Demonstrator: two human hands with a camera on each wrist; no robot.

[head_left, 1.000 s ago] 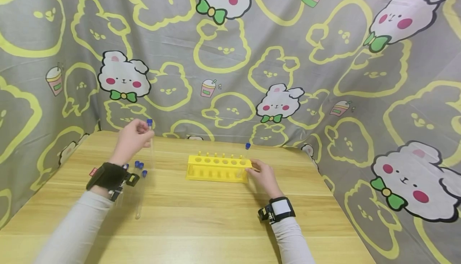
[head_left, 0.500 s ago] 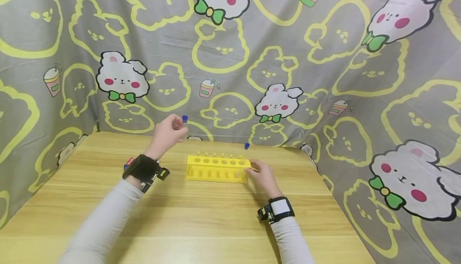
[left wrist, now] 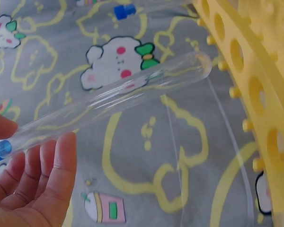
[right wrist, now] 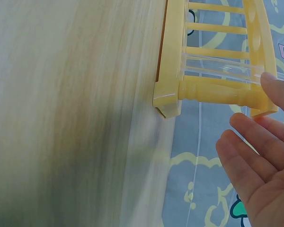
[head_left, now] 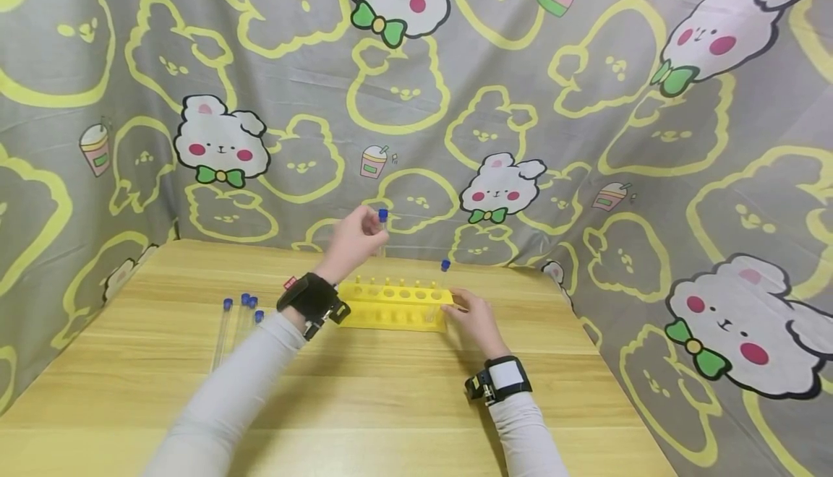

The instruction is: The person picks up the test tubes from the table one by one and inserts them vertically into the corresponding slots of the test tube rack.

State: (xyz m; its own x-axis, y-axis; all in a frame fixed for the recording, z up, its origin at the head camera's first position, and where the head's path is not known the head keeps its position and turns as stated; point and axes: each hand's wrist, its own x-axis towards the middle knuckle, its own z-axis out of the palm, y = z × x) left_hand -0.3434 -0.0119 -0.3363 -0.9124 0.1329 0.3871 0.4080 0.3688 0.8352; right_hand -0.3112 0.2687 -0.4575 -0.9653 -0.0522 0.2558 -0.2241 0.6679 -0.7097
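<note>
Well, from the head view we see the left hand (head_left: 354, 246)'s grip pinching a capped tube (left wrist: 118, 97) near the yellow rack (head_left: 403, 303), its lower end hard to make out; the left sleeve (head_left: 228, 405) hides part of the loose tubes (head_left: 223, 336) on the worktop (head_left: 390, 412). The left wrist view gives us that clear tube's rounded end, apart from the cropped rack. In the right wrist view, we find the right hand (right wrist: 262, 161) pinching the rack's end beside a racked tube (right wrist: 217, 65), its cap out of frame.
</note>
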